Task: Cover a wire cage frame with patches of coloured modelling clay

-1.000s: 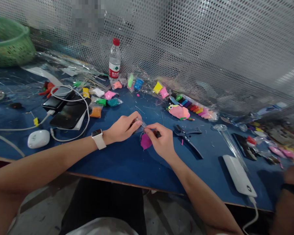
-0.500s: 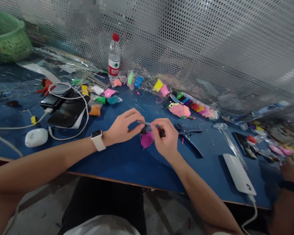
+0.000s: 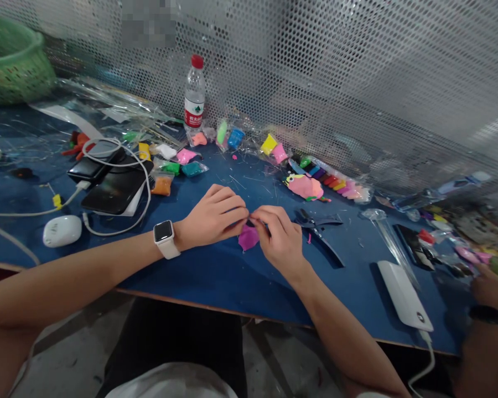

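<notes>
My left hand, with a white watch on its wrist, and my right hand meet fingertip to fingertip over the blue table. Both are pinched on a small clear plastic bag with a dark piece in it, mostly hidden by the fingers. A flat piece of magenta clay lies right under the fingertips. A pink clay figure with eyes lies just beyond my right hand. Black scissors lie to the right of it.
Small bags of coloured clay and a water bottle stand along the perforated screen. Phones with white cables and a white charger lie at left, a white power bank at right. Another person's hand is at the far right. A green basket stands far left.
My hands have closed together: the stretched clear strip seen between them earlier is now bunched and hidden in the fingertips. The other person's hand at right has shifted.
</notes>
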A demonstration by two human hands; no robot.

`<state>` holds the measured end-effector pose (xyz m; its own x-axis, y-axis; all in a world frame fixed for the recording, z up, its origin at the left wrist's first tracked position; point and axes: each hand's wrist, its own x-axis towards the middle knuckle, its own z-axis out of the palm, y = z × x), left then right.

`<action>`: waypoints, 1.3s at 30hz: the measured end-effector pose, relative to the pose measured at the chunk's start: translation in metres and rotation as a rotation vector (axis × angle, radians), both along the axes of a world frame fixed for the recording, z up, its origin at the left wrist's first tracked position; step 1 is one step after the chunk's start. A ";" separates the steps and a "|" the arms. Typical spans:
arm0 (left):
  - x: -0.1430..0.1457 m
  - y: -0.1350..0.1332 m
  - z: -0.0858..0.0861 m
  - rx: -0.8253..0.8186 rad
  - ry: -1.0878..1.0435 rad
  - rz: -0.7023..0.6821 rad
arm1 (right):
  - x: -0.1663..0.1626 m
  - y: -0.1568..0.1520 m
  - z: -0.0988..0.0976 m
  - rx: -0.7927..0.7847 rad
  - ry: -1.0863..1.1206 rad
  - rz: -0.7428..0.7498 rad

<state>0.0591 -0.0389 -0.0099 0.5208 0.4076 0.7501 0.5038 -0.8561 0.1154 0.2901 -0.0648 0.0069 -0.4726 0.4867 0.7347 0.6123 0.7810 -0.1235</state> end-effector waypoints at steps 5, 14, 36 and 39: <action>-0.001 0.002 0.000 -0.061 0.005 -0.016 | 0.000 0.001 0.005 -0.059 0.066 0.010; -0.006 0.008 -0.002 0.040 0.034 -0.009 | 0.007 0.004 0.004 -0.083 0.137 0.011; -0.004 0.007 0.002 0.331 0.232 0.055 | 0.007 -0.001 0.007 0.027 -0.019 0.083; -0.005 0.008 0.004 0.341 0.257 0.039 | 0.007 0.000 0.004 0.012 -0.015 0.101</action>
